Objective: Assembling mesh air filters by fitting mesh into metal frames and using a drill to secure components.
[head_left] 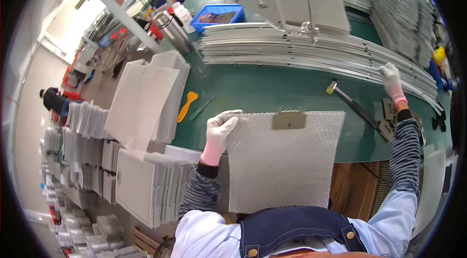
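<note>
My left hand, in a white glove with a pink cuff, pinches the upper left corner of a silver metal mesh panel. The panel hangs over the table's near edge, in front of my body. A small olive-grey metal plate sits at its top edge. Stretched out to the far right, my right hand is gloved the same way. Its fingers are closed at a thin bright metal strip, which lies along the stack of long metal strips. The fingertips are partly hidden.
On the green table lie a mallet, an orange scraper and a thin green tool. A drill-like spindle hangs above the strips. Mesh sheets are stacked at the left, near a steel flask and blue bin.
</note>
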`<state>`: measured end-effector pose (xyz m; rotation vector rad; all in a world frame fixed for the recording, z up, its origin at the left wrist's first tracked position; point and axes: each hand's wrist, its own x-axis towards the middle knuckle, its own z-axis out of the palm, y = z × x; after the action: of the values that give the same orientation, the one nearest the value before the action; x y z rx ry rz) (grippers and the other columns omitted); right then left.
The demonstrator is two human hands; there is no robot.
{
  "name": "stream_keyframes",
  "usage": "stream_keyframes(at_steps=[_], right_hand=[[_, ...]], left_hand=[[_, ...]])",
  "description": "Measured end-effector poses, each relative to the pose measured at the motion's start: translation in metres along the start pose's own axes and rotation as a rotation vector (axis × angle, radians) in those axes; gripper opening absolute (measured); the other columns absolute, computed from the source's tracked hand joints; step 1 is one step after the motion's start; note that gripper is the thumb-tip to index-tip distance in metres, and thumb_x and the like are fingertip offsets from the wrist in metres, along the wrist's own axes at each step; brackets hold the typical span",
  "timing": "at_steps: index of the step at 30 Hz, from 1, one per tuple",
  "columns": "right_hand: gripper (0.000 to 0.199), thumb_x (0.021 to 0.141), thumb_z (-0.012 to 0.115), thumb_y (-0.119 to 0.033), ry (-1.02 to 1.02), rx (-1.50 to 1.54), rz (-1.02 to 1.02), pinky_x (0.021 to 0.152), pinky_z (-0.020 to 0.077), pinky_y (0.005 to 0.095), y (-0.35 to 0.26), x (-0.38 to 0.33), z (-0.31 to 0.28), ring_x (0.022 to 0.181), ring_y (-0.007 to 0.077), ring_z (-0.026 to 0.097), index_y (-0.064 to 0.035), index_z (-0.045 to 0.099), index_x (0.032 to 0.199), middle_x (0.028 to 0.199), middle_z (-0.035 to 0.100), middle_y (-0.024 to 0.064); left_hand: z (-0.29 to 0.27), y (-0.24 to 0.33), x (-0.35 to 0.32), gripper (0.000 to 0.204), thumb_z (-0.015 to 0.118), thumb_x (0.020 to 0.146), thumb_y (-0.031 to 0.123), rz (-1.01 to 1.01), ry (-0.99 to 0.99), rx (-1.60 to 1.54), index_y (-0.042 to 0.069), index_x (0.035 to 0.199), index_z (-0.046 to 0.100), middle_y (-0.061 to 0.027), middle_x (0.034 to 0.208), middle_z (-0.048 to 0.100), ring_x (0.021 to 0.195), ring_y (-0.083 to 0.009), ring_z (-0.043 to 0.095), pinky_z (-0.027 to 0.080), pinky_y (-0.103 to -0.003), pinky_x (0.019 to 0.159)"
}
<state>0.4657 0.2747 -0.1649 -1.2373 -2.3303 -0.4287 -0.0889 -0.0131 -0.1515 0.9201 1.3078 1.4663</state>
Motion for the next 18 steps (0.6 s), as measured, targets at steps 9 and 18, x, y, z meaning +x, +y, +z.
stream_keyframes(at_steps=[9, 18], right_hand=[[0.015, 0.072, 0.062, 0.004, -0.138, 0.083, 0.067, 0.073, 0.0488, 0.0395, -0.016, 0.020, 0.018, 0.082, 0.0334, 0.062, -0.0043, 0.061, 0.085, 0.086, 0.063, 0.0163], [0.029, 0.082, 0.056, 0.005, 0.310, 0.255, -0.232, 0.067, 0.0456, 0.0290, -0.078, -0.004, -0.190, 0.074, 0.0192, 0.056, -0.0020, 0.055, 0.110, 0.090, 0.055, 0.0091]], left_hand=[[0.006, -0.004, -0.012, 0.018, 0.062, 0.088, 0.002, 0.005, -0.099, -0.147, -0.006, 0.103, 0.067, -0.0053, 0.090, 0.070, 0.076, -0.0075, 0.063, 0.049, -0.021, 0.070], [0.011, 0.028, -0.023, 0.034, 0.060, 0.082, -0.005, 0.157, -0.130, 0.054, -0.008, 0.115, 0.062, -0.0041, 0.093, 0.068, 0.080, -0.0051, 0.059, 0.046, -0.019, 0.075]])
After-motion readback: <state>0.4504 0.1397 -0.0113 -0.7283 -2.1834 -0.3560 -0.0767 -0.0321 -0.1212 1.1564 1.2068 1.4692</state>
